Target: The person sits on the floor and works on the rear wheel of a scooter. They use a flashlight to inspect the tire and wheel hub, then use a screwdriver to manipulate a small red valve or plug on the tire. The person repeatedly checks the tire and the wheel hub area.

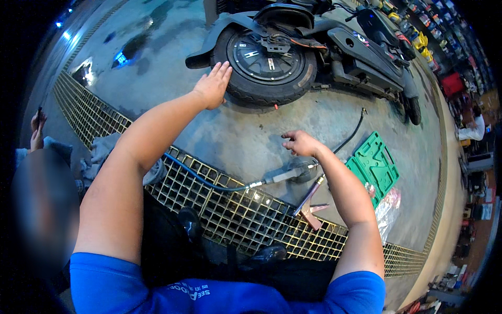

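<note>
A black electric scooter (361, 63) appears to lie on its side on the floor, its hub-motor wheel (269, 60) facing up. My left hand (213, 86) is stretched flat at the tyre's left edge and seems to touch the rubber. Something small and red (276, 107) sticks out at the tyre's near side. Over the floor nearer me is my right hand (302, 143), holding nothing, with its dark-smudged fingers apart. Below it lies a tyre inflator gun (290, 174), joined to a blue air hose (198, 180) and a black hose (353, 133) with a metal tip.
A pinkish pistol-shaped tool (312, 213) rests on the yellowish floor grating (251, 212). To the right are an open green plastic case (374, 167) and a clear plastic bag (388, 212). Another person (44, 199) is close on my left; crowded shelves (449, 47) line the right.
</note>
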`<action>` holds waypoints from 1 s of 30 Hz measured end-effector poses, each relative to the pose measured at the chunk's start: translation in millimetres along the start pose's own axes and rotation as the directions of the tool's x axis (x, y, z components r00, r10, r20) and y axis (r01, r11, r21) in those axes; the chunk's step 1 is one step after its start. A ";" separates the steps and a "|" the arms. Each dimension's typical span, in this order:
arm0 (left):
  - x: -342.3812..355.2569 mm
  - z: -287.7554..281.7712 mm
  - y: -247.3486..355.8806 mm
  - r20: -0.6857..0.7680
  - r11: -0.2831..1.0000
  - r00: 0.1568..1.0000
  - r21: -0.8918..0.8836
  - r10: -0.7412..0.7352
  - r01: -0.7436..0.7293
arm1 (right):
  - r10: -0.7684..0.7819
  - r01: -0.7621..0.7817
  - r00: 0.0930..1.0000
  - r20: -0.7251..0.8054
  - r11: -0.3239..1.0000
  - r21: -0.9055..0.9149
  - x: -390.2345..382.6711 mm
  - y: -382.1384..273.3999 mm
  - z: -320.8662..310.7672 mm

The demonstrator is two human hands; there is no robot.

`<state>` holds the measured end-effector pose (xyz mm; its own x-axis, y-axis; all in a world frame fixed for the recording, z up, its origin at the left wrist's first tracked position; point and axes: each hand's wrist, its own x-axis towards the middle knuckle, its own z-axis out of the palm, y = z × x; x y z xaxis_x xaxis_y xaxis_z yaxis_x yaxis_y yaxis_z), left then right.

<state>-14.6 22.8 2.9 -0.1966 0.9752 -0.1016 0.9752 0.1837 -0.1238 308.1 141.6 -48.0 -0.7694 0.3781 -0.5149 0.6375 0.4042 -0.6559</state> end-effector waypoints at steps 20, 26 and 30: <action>-2.3 3.6 2.6 -0.034 0.999 0.999 -0.033 -0.033 0.032 | 0.061 -0.061 0.997 0.042 0.998 -0.002 6.7 -0.7 0.0; -0.9 5.2 4.4 -0.049 0.999 0.999 -0.050 -0.024 0.021 | 0.042 -0.042 0.998 0.038 0.999 0.011 17.6 1.5 1.4; -0.2 7.8 -0.7 -0.059 1.000 0.998 0.006 -0.005 0.005 | 0.055 -0.057 0.997 0.058 0.998 0.020 21.0 -2.8 0.3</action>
<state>-16.0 21.6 -4.7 -0.1948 0.9799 -0.0425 0.9735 0.1879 -0.1302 290.2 148.1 -57.2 -0.7339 0.3512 -0.5814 0.6791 0.3651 -0.6367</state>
